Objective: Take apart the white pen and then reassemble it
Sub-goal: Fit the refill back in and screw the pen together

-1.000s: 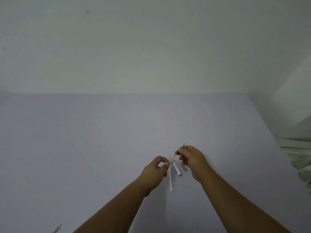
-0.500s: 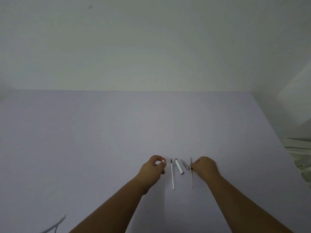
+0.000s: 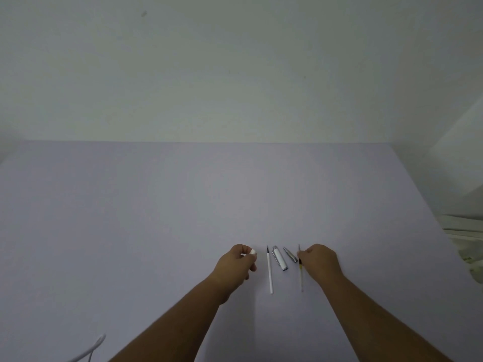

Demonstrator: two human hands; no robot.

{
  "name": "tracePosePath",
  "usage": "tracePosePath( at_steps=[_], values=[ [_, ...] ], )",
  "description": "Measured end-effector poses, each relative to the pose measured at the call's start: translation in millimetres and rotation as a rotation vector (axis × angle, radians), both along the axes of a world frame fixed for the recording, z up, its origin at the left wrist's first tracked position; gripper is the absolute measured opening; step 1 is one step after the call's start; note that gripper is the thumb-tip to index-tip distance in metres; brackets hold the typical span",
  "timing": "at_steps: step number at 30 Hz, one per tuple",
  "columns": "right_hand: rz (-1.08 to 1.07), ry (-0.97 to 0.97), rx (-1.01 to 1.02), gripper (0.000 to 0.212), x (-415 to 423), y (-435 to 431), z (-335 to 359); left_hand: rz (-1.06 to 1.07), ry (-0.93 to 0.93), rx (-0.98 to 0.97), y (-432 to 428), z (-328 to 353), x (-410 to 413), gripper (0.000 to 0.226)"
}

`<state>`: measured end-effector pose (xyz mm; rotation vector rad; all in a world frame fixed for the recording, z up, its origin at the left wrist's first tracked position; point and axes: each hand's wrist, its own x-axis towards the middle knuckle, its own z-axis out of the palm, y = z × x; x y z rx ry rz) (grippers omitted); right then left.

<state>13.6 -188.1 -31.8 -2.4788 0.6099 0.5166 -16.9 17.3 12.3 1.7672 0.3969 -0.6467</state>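
The white pen lies in pieces on the pale table (image 3: 183,218). From left to right there are a thin white tube (image 3: 270,273), a short white barrel piece with a silver clip (image 3: 280,257), a silver cone tip (image 3: 290,254) and a thin refill with yellowish ink (image 3: 301,270). My right hand (image 3: 320,262) pinches the refill near its upper end, and the refill rests on the table. My left hand (image 3: 236,266) is curled left of the tube, with a small white piece (image 3: 252,252) between thumb and forefinger.
A white cable (image 3: 91,351) curls at the bottom left of the table. The table's right edge runs diagonally past white clutter (image 3: 465,231) on the right. A plain wall rises behind the table.
My right hand has brought the refill down from above the parts and laid it on the table, right of the silver tip. My left hand has drawn slightly left, away from the tube.
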Motion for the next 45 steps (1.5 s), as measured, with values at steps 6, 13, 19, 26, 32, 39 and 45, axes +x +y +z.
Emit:
tracePosePath(
  at_steps=[6, 13, 19, 26, 32, 39, 45],
  values=[
    [-0.062, -0.04, 0.059, 0.033, -1, 5, 10, 0.014, -0.034, 0.033, 3, 0, 0, 0.012],
    [0.328, -0.058, -0.034, 0.027, -13, 49, 31, 0.094, -0.1, 0.062, 8, -2, -1, 0.015],
    [0.501, -0.066, -0.203, 0.033, -30, 76, 17, 0.105, -0.124, 0.125, 15, -4, -2, 0.017],
    [0.235, -0.016, -0.029, 0.026, -31, 82, 21, 0.078, -0.108, 0.182, 18, -6, -5, 0.024],
    [-0.11, -0.302, 0.424, 0.01, -13, 71, 43, 0.061, -0.111, 0.208, 17, -1, -5, 0.017],
    [-0.233, -0.329, 0.671, 0.012, -16, 69, 54, 0.037, -0.137, 0.194, 8, 6, -5, 0.007],
    [-0.257, -0.341, 0.691, 0.011, -17, 65, 53, 0.056, -0.132, 0.139, 4, 11, -6, 0.007]
  ],
)
